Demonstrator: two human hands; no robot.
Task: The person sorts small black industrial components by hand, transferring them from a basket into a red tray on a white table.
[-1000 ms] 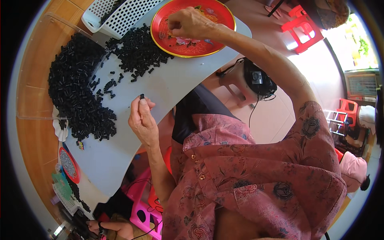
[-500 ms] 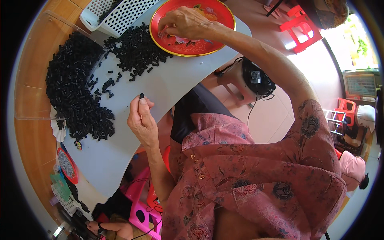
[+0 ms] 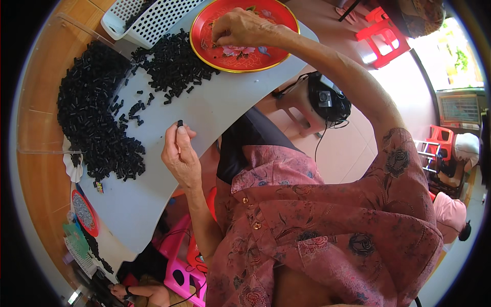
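My left hand [image 3: 182, 156] is raised over the near edge of the table. It pinches a small black plastic cylinder [image 3: 180, 123] upright between thumb and fingertips. My right hand [image 3: 241, 28] reaches over a round red tray [image 3: 255, 63] with a gold rim and painted flowers. Its fingers are bent down and drawn together near the tray's surface, and what they hold, if anything, is hidden. Between the hands lies a loose heap of black cylinders [image 3: 176, 66]. A larger pile of the same pieces [image 3: 92, 107] spreads on the left.
A white perforated basket [image 3: 158, 23] stands at the far edge of the pale table [image 3: 128, 210]. Clear plastic box walls [image 3: 38, 112] flank the large pile. A red dish of small silvery parts [image 3: 84, 212] sits lower left. Another person's arm [image 3: 148, 292] shows at the bottom.
My right hand has shifted slightly over the tray, its fingers now more bent and closer together. My left hand keeps the cylinder in nearly the same place.
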